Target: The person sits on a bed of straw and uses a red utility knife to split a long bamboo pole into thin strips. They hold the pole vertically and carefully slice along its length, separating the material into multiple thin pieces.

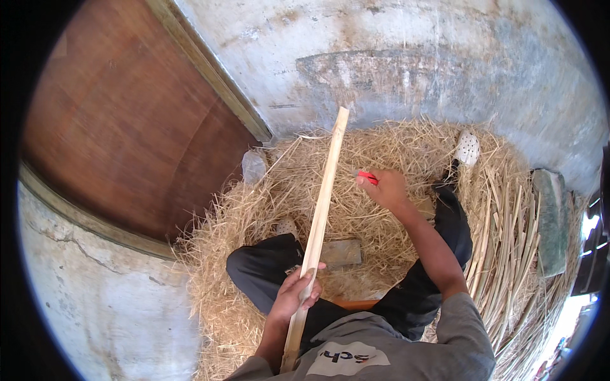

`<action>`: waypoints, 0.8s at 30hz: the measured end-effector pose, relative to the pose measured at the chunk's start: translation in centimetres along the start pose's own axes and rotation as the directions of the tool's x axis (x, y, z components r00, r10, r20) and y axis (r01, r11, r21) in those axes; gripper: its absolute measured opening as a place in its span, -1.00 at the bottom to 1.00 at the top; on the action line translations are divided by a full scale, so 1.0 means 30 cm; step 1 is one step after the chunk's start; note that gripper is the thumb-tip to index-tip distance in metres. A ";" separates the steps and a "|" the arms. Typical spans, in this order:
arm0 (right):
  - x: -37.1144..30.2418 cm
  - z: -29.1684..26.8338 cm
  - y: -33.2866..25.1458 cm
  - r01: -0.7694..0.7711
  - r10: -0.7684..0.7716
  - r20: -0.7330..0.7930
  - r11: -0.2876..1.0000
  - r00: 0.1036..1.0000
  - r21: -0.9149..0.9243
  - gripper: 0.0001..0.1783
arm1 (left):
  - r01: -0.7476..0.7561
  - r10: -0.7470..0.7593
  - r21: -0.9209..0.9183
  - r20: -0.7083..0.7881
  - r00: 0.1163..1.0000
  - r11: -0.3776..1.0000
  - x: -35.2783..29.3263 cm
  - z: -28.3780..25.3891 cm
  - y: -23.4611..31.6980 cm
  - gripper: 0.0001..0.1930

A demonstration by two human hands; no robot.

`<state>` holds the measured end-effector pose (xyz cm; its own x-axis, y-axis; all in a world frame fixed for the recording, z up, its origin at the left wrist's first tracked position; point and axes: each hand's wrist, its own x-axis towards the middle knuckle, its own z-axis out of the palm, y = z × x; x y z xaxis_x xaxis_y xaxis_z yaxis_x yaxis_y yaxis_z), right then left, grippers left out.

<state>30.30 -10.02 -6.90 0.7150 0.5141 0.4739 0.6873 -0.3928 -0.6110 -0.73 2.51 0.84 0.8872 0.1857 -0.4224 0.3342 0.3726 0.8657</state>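
Wood strip [323,203] is my landmark; I record it slanting from the lap of the seated person [406,346] out over loose straw [394,143]. Left hand [294,293]: fingers clamped around the strip's lower part. Right hand [389,188]: right of the strip's upper half, clear of it, closed on a small red tool [367,177] whose exact kind I cannot tell. Containers: what looks like a clear plastic bag [253,166] lies left of the strip, near the brown door [140,114]; I cannot make out its contents. A flat block [343,253] shows just right of the strip's middle. Long stalks [502,235] lie well to its right.
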 end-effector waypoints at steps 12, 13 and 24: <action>0.043 -0.046 0.090 -0.233 0.239 0.016 0.958 0.971 -0.167 -0.22 | 0.034 -0.040 0.343 0.010 0.999 0.939 -0.063 0.079 -0.128 -0.64; 0.056 -0.059 0.120 -0.280 0.277 -0.042 0.950 0.960 -0.138 -0.21 | 0.017 -0.019 0.399 0.002 1.000 0.917 -0.074 0.076 -0.154 -0.64; 0.103 -0.088 0.357 -0.599 0.594 -0.102 0.801 0.798 -0.017 -0.18 | 0.099 -0.106 0.262 0.013 0.994 0.960 -0.147 0.076 -0.076 -0.67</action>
<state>40.22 -14.65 -10.30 0.9919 0.0992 0.0796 0.1247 -0.6349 -0.7625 -4.69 -1.23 1.35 0.8507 0.1332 -0.5085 0.4923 0.1375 0.8595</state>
